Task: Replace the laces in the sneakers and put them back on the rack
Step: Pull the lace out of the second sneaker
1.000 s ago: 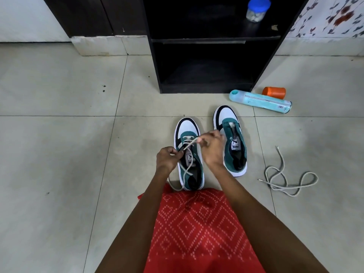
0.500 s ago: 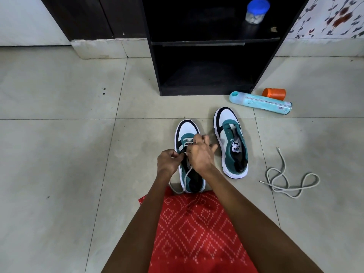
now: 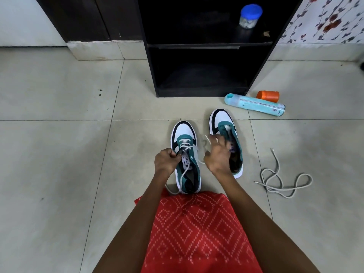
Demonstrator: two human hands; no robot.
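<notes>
The left tag [image 3: 186, 161], on the tongue of the left sneaker [image 3: 184, 132], bore a black leaping-cat logo above a line of lettering too small to read. The right tag [image 3: 231, 149], on the right sneaker [image 3: 220, 119], read "PUMA", upside down to the camera and partly behind the right hand [image 3: 217, 154]. Small print on the bottle [image 3: 254, 104] was illegible.
</notes>
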